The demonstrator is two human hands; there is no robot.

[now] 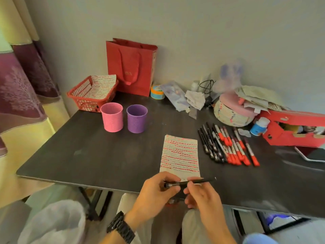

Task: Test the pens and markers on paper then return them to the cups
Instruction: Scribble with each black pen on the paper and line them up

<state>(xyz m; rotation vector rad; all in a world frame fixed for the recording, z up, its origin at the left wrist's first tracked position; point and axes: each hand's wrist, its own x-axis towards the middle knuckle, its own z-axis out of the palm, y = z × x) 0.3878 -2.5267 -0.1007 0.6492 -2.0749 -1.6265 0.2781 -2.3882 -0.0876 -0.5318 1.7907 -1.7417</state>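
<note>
A black pen (198, 181) lies crosswise at 6 o'clock of the paper (181, 154). The left hand (154, 192) pinches its thicker end and the right hand (200, 196) pinches mid-barrel. The paper's red scribbles are unreadable.

matt dark table (88, 152), perforated plastic cups (112, 118), glossy black pen (191, 182)

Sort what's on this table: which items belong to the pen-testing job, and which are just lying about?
Job: black pen held by left hand and right hand; scribbled paper; row of pens and markers; pink cup; purple cup.
Lying about: red gift bag; tape roll; woven box; red carton.
</note>
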